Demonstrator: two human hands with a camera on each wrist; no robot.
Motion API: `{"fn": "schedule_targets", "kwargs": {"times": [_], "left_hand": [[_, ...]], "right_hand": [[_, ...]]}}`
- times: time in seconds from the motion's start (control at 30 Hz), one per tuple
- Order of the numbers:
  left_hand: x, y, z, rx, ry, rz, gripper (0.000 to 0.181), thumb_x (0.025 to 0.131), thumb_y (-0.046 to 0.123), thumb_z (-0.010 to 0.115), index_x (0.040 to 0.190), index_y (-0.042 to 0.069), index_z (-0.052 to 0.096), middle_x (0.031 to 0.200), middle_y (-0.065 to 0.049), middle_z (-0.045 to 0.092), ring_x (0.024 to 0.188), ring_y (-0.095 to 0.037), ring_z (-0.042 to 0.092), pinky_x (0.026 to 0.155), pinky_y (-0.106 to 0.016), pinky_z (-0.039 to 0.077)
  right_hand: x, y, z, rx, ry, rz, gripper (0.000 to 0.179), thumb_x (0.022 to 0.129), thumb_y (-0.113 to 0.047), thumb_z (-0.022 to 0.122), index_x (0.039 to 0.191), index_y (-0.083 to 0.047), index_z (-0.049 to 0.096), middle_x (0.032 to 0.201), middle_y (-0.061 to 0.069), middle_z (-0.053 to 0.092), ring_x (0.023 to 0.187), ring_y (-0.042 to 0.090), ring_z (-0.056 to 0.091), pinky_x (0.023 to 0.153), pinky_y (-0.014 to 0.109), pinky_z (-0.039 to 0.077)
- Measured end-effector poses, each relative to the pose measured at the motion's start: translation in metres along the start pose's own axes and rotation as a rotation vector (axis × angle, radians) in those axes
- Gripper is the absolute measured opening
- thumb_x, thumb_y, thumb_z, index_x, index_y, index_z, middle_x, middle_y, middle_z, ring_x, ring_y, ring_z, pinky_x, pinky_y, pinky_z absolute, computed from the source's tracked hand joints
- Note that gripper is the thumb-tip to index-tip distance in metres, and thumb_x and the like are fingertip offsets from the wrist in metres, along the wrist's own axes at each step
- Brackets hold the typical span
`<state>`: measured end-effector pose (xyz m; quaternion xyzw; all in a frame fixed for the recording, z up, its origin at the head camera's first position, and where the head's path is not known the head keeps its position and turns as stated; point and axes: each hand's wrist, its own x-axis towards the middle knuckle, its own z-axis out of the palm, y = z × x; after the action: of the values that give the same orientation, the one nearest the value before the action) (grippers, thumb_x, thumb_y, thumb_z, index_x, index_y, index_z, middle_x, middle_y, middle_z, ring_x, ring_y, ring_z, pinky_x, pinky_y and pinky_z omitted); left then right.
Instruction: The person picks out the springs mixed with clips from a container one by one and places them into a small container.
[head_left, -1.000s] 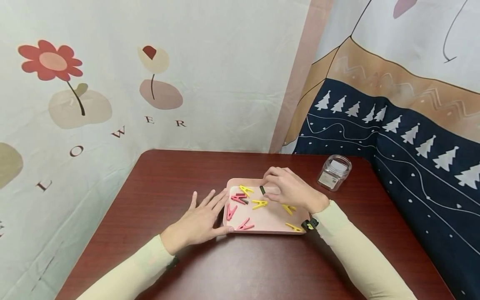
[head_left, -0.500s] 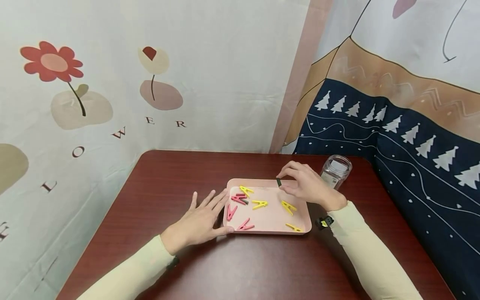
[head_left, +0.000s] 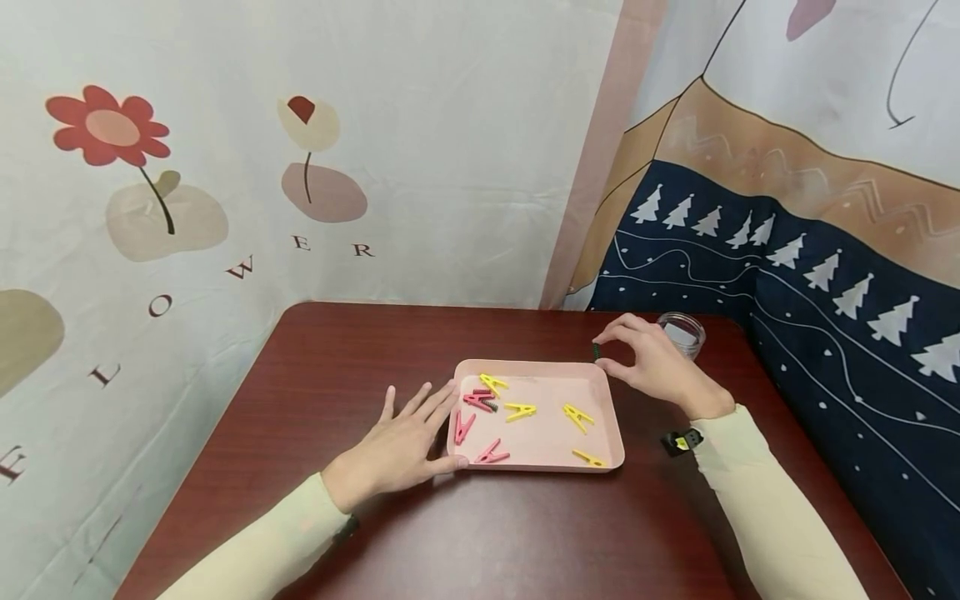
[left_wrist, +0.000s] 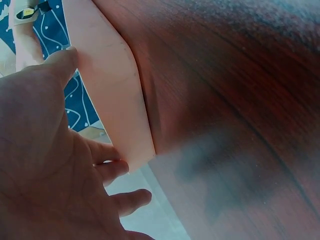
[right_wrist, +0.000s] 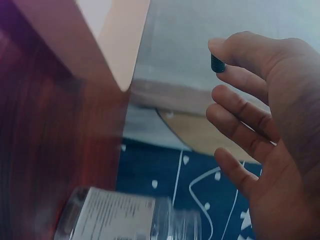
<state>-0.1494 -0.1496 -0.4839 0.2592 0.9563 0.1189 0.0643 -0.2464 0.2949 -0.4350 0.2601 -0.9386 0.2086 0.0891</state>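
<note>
Between thumb and index finger, my right hand pinches a small dark green coil spring upright, just past the tray's far right corner. The right wrist view shows the ribbed spring with the other fingers spread below it. Fingers outstretched, my left hand rests against the left edge of the pink tray. In the tray lie several yellow clips and pink clips. A dark spring and a reddish spring lie by one pink clip.
A clear jar stands at the back right of the brown table, partly hidden behind my right hand. Its label shows in the right wrist view. Printed cloth hangs behind and to the right of the table.
My right hand has carried the dark spring from above the tray rightward and past its edge, toward the jar. The left hand has stayed on the tray.
</note>
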Motion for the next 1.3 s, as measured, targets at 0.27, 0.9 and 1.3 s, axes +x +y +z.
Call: {"fn": "schedule_targets", "kwargs": {"times": [0.27, 0.9, 1.3], "left_hand": [[-0.001, 0.000, 0.001, 0.002, 0.005, 0.000, 0.105, 0.107, 0.074, 0.070, 0.185, 0.013, 0.034, 0.197, -0.004, 0.026, 0.179, -0.048, 0.032, 0.134, -0.094, 0.014], [-0.001, 0.000, 0.000, 0.003, 0.002, -0.004, 0.106, 0.107, 0.074, 0.070, 0.185, 0.013, 0.034, 0.197, -0.004, 0.026, 0.179, -0.048, 0.033, 0.135, -0.093, 0.013], [0.000, 0.000, 0.001, 0.000, 0.000, -0.001, 0.104, 0.108, 0.073, 0.069, 0.185, 0.012, 0.035, 0.196, -0.007, 0.027, 0.178, -0.049, 0.033, 0.134, -0.094, 0.013]], "right_hand": [[-0.009, 0.016, -0.014, -0.004, 0.069, 0.103, 0.032, 0.103, -0.020, 0.091, 0.132, -0.010, 0.083, 0.138, 0.016, 0.074, 0.095, 0.031, 0.070, 0.090, 0.048, 0.067], [-0.027, 0.058, -0.034, 0.016, 0.314, 0.290, 0.032, 0.105, -0.015, 0.087, 0.132, 0.002, 0.079, 0.140, 0.030, 0.070, 0.127, 0.051, 0.066, 0.109, 0.071, 0.057], [-0.033, 0.071, -0.026, 0.006, 0.343, 0.330, 0.035, 0.107, -0.017, 0.083, 0.134, 0.005, 0.079, 0.141, 0.031, 0.074, 0.127, 0.049, 0.072, 0.105, 0.061, 0.057]]}}
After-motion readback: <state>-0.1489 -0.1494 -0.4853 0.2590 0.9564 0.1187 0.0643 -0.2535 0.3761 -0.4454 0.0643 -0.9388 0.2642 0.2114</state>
